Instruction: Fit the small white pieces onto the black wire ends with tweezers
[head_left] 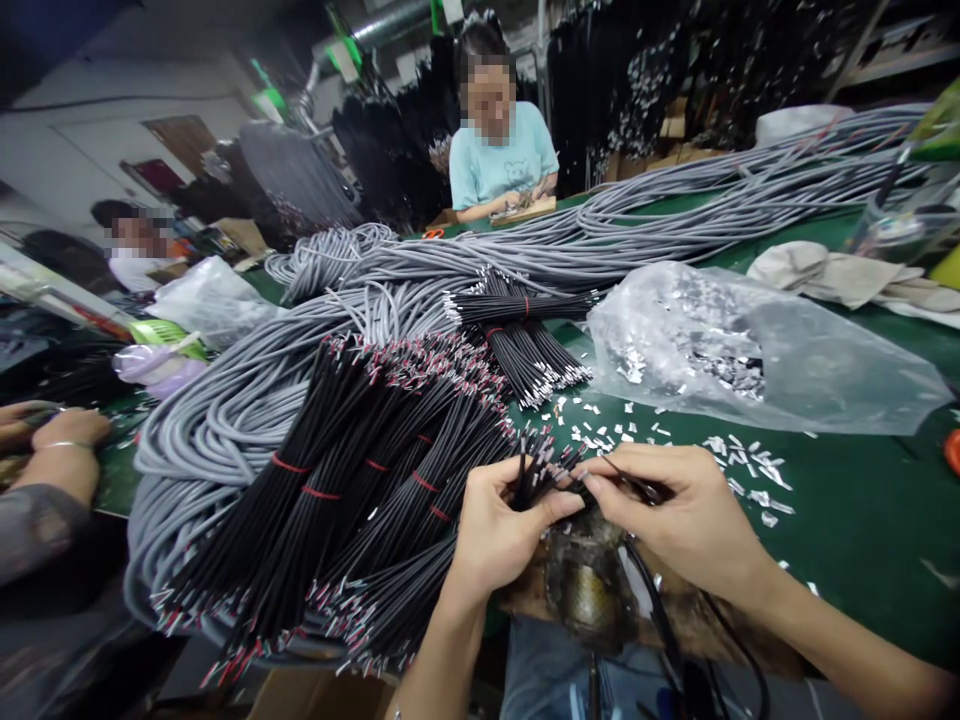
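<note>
My left hand (499,525) is closed around a small bunch of thin black wires (538,470) whose stripped tips point up and away. Beside it, my right hand (667,500) pinches at the wire ends, thumb and forefinger together, with a dark cable or tool partly hidden in its curled fingers. Below both hands sits a worn metal fixture (589,595) on a wooden board (525,592). Left of my hands lie large bundles of black wires (277,510) tied with red bands, their ends red and white. Two smaller black bundles (525,345) lie crossed behind.
Thick coils of grey cable (217,420) run under and behind the bundles. A clear plastic bag (825,365) of silvery pieces lies at the right, with white scraps (750,465) on the green table (862,520). A person (502,155) works opposite; another person's hand (71,440) is at left.
</note>
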